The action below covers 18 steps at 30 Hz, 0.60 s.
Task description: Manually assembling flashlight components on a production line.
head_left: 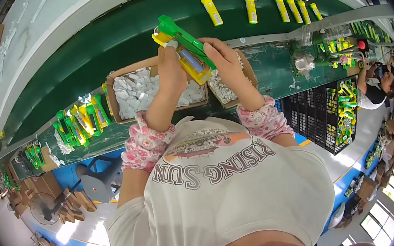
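Observation:
In front of my chest, over the bench, both of my hands hold the parts of one flashlight. My left hand (172, 72) is closed round the yellow casing half (201, 77), its thumb near the head end. A purple-blue cylinder like a battery (192, 61) lies inside that half. The fingers of my right hand (225, 61) grip the green casing half (181, 35), which slants across the yellow one with a gap between them. Below my hands stands a cardboard box of flat white plastic pieces (136, 92), with a smaller box of little pale parts (222, 91) to its right.
Several yellow flashlights (212, 10) lie along the green belt (147, 29) beyond my hands. On the bench to the left is a group of green and yellow casings (82, 119). A black crate (310, 117) stands at the right, near a clamp-like fixture (304, 62) and another person (373, 88).

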### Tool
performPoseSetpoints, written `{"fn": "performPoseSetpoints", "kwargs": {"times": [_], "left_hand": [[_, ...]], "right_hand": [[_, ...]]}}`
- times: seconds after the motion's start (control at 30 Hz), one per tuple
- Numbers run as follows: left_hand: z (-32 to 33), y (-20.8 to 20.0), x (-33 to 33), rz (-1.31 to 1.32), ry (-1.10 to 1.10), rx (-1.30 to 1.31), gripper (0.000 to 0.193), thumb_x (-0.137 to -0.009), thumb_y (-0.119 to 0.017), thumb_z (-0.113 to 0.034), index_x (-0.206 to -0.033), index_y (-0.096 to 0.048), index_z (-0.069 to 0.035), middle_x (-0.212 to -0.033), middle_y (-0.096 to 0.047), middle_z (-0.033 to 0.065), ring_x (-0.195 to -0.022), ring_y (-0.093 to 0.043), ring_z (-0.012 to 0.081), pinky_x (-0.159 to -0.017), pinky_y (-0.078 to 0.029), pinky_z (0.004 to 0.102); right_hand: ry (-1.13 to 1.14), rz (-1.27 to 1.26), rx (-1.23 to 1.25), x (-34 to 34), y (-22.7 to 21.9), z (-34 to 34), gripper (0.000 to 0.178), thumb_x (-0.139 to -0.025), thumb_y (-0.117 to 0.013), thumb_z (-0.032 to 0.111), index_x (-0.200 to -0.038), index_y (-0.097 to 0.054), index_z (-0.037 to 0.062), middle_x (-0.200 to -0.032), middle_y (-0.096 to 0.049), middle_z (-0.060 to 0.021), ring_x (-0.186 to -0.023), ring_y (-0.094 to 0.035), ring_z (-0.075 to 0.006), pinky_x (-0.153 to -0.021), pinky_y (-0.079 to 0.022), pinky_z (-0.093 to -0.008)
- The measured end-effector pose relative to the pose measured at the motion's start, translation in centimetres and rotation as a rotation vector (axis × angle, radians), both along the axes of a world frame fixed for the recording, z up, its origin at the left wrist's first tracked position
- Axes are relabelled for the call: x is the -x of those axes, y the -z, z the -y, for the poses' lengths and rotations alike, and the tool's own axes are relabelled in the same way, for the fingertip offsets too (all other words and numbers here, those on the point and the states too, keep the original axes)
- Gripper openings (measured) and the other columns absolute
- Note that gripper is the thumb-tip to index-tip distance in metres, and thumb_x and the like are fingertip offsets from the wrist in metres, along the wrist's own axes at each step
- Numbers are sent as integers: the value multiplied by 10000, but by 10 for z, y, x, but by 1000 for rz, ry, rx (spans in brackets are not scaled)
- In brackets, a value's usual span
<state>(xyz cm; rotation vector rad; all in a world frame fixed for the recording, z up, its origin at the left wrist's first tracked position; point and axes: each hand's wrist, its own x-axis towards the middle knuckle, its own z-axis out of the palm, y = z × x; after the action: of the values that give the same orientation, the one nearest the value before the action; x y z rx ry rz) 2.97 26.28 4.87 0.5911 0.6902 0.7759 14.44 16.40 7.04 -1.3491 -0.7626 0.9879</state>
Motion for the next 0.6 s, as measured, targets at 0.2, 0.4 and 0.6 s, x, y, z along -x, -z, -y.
{"fn": "performPoseSetpoints", "kwargs": {"times": [0.2, 0.4, 0.6], "left_hand": [[2, -7, -2, 122, -5, -9, 249, -954, -400, -123, -1194, -426, -58, -1104, -533, 96, -1001, -558, 197, -878, -484, 365], [8, -1, -8, 46, -68, 17, 239, -954, -399, -105, -1185, -424, -51, -1101, -533, 92, -985, -554, 186, -852, -482, 342], [10, 4, -11, -181, -100, -103, 222, -947, -445, -124, -1163, -430, -81, -1053, -536, 75, -944, -553, 170, -805, -479, 312]], "right_hand": [[155, 313, -119, 5, -2, 6, 308, -1001, -476, 215, -1182, -586, -8, -1007, -635, -46, -910, -557, -90, -813, -457, -252], [159, 527, -154, 8, 10, 7, 304, -965, -500, 197, -1169, -577, -15, -1011, -628, -174, -887, -626, -290, -802, -487, -350], [152, 809, -152, 18, 11, 11, 375, -940, -539, 221, -1282, -546, 68, -944, -560, -179, -778, -584, -353, -731, -496, -407]]}}
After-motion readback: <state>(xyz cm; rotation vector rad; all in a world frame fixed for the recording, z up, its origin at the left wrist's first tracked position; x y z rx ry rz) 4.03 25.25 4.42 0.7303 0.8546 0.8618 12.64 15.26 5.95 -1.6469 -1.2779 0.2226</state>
